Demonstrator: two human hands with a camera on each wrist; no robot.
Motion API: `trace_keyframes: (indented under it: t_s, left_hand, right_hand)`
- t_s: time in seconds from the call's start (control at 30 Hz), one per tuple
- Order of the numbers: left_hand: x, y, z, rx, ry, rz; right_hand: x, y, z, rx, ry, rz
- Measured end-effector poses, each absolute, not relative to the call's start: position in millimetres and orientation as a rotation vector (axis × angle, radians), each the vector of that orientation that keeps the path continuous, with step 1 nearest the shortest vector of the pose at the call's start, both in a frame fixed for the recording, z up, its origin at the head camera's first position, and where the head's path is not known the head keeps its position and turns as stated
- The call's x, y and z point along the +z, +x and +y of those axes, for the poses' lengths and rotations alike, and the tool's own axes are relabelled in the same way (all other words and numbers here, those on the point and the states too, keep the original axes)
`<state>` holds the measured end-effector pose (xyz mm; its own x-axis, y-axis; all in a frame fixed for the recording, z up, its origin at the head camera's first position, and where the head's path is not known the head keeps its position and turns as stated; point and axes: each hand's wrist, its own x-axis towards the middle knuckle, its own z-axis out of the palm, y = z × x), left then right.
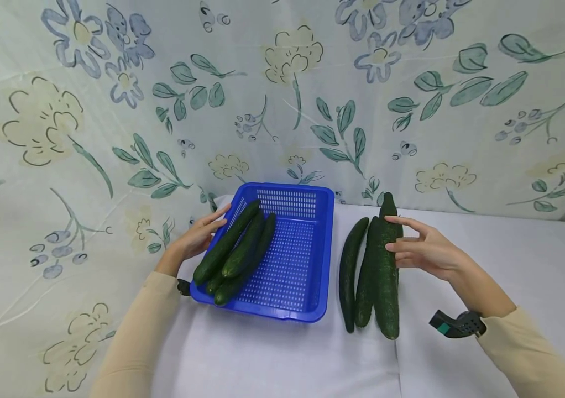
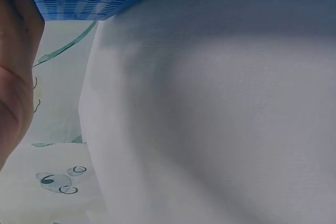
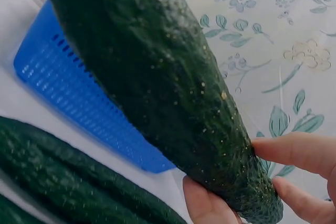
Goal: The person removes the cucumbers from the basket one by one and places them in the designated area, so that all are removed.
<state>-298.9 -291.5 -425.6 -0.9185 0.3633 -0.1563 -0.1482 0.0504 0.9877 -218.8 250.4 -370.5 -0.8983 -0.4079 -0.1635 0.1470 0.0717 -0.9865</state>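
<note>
In the head view, a blue plastic basket (image 1: 289, 265) stands on the white cloth with several dark green cucumbers (image 1: 235, 243) lying along its left side. My left hand (image 1: 198, 236) is at the basket's left wall, fingers nearly straight and fingertips touching by the rim; its thumb cannot be made out. Right of the basket, my right hand (image 1: 427, 251) pinches a long cucumber (image 1: 386, 282) near its far end, fingers on one side and thumb on the other in the right wrist view. That cucumber slants above others (image 3: 79, 171) there. Beside it lies a curved cucumber (image 1: 351, 271).
A white cloth (image 1: 272, 359) covers the table. Behind and to the left hangs a floral-patterned sheet (image 1: 282, 110), close to the basket's far side. A black strap (image 1: 456, 324) is round the right wrist.
</note>
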Motion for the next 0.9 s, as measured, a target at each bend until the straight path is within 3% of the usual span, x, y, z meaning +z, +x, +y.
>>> trace_keyframes:
  t_s: [0.9]
  left_hand:
    - [-426,-301,-294,1.991,0.236,1.785]
  right_hand:
    - [-414,-226,317,-1.811,-0.159,2.069]
